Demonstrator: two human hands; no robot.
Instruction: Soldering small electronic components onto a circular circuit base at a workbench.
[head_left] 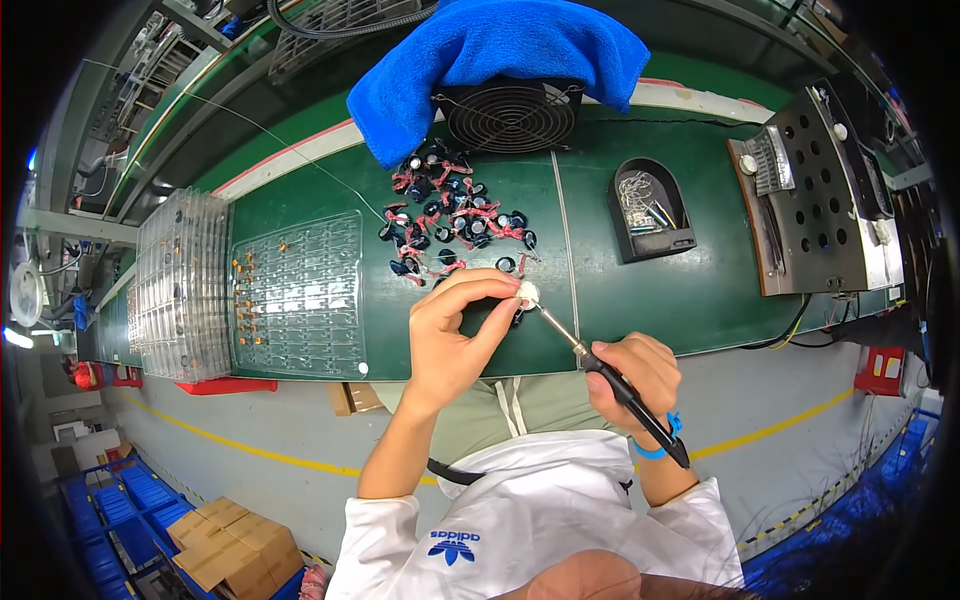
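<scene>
My left hand [448,335] pinches a small round part with a white face [529,292] between thumb and fingertips, just above the near edge of the green bench. In my right hand [640,375] is a soldering iron [628,400], gripped by its black handle like a pen. Its metal tip points up and left and meets the white face; whether it touches cannot be made out. Beyond my left hand lies a loose heap of small dark round parts with red wires [455,220]. One dark part shows partly below the held piece.
A fan [510,115] with a blue towel [490,40] over it stands behind the heap. To the right are a black bin [652,240] of thin metal pieces and a perforated metal box [815,190]. Clear trays [300,300] lie flat and stacked [180,290] at left.
</scene>
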